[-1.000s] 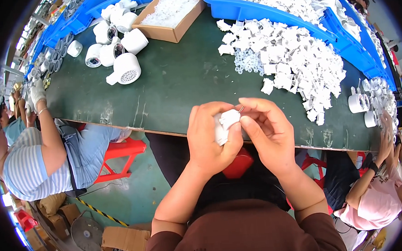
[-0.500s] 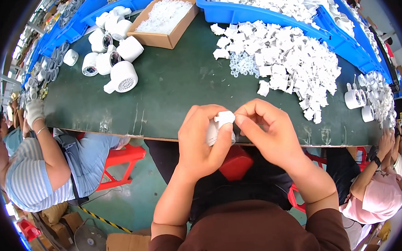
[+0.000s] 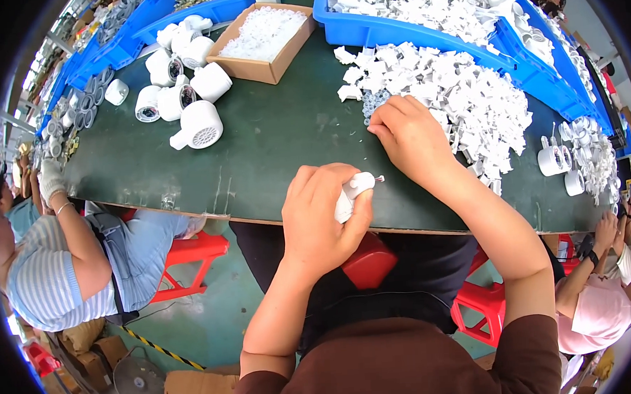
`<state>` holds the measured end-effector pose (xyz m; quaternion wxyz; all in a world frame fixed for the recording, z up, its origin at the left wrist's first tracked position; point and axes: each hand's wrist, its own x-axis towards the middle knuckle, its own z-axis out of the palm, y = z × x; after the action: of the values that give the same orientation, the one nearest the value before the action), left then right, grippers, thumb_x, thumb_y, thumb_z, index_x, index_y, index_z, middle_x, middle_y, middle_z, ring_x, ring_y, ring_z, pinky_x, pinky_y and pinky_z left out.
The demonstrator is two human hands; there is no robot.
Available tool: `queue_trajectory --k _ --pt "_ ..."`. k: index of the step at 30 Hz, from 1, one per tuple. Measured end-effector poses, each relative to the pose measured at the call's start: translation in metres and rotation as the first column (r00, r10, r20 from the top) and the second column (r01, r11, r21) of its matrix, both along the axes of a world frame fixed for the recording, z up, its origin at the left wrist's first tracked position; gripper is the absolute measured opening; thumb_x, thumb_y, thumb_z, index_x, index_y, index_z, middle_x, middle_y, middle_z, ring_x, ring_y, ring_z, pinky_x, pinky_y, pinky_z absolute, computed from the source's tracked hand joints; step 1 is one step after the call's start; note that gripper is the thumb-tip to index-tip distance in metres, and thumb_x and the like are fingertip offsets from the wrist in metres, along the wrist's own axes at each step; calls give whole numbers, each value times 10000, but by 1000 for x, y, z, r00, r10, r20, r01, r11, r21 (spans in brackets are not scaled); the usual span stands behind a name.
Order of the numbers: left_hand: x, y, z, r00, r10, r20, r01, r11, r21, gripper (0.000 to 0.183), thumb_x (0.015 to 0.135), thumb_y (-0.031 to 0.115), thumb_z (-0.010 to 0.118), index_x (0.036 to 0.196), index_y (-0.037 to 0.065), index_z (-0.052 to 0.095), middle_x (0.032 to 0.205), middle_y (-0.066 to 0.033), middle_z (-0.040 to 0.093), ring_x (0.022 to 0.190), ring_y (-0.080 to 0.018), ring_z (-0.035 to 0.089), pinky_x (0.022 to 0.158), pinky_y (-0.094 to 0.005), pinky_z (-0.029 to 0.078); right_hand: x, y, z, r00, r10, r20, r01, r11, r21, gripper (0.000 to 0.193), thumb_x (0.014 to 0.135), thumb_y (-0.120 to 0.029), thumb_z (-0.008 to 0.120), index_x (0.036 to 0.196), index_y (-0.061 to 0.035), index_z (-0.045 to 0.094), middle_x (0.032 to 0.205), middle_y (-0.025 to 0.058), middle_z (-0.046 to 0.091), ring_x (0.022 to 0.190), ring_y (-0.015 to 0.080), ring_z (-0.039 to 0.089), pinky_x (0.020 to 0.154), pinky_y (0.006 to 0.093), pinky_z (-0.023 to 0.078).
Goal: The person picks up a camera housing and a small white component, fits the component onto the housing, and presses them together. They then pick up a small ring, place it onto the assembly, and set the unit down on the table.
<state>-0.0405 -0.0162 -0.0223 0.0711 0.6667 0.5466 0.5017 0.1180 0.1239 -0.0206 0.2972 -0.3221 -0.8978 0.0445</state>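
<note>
My left hand point(image 3: 316, 218) is closed round a white plastic housing point(image 3: 358, 185) just above the table's front edge. A short thin stem pokes out from the housing's right end; my fingers and palm hide much of its body. Farther forward and to the right, my right hand point(image 3: 417, 140) reaches to a small heap of clear plastic rings point(image 3: 373, 102). Its fingertips are pressed together at the heap's edge, and whatever they pinch is hidden. Right beside that hand spreads a big pile of small white plastic pieces point(image 3: 478, 103).
White round housings point(image 3: 201, 124) with grilles stand at the left, beside a cardboard box point(image 3: 277, 69) of clear small parts. Blue bins point(image 3: 407, 34) line the back. More white parts point(image 3: 556, 157) lie at the right. Co-workers point(image 3: 62, 260) sit on both sides.
My right hand has left the housing and moved forward and right to the clear rings. The left hand keeps hold of the housing, whose stem now shows.
</note>
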Motion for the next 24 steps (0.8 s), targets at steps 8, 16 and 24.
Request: queue_trajectory --k 8,16,24 --pt "-16 -6 1 540 -50 840 363 915 -179 258 995 160 534 1173 -20 586 1158 -145 658 990 -177 626 865 -313 510 -4 -3 1 991 -6 136 -20 982 186 82 859 -44 661 910 -43 598 917 124 596 904 332 583 800 434 480" --pt "-25 -4 3 360 -91 928 486 868 -103 299 986 196 539 1170 -36 585 1137 -171 657 983 -212 642 845 -332 529 27 -49 38 915 -163 -370 -160 694 -702 91 979 -34 630 1066 -13 642 928 22 666 893 89 632 840 255 495" --pt "15 1 15 986 -111 -121 99 990 -103 284 760 52 741 1037 58 677 1068 -102 659 932 -321 580 824 -397 481 49 -81 29 803 -232 -548 -370 527 -765 136 935 18 671 1056 -2 730 1053 67 687 1004 135 626 891 286 505"
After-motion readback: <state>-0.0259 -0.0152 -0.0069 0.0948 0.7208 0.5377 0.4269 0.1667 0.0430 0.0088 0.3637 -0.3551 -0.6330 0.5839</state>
